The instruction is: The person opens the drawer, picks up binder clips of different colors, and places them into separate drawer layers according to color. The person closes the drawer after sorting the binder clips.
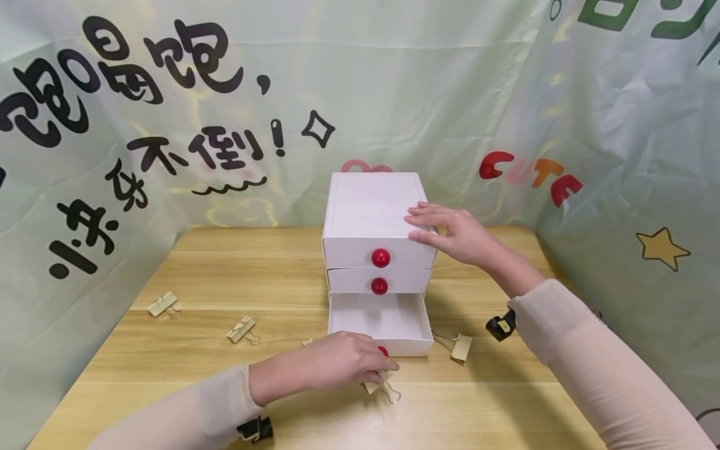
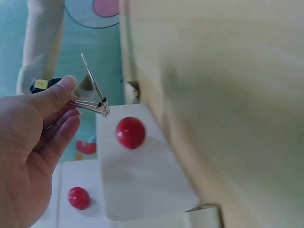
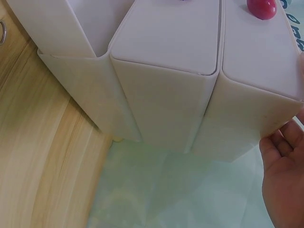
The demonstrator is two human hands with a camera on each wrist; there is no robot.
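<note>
A white three-drawer box (image 1: pixel 374 203) with red round knobs stands on the wooden table. Its bottom drawer (image 1: pixel 407 347) is pulled out, and nothing shows on the visible part of its floor. My left hand (image 1: pixel 337 359) is in front of that drawer, pinching a binder clip (image 2: pixel 85 89) between thumb and fingers. In the left wrist view the clip's wire handles point toward the drawer's red knob (image 2: pixel 131 133). My right hand (image 1: pixel 450 231) rests on the box's top right edge, fingers on the top; the right wrist view shows it at the box's corner.
Two binder clips, one far left (image 1: pixel 163 304) and one nearer (image 1: pixel 242 329), lie left of the box. Another clip (image 1: pixel 461 349) lies right of the drawer. A printed cloth backdrop (image 1: pixel 416 94) hangs behind the table and along its sides.
</note>
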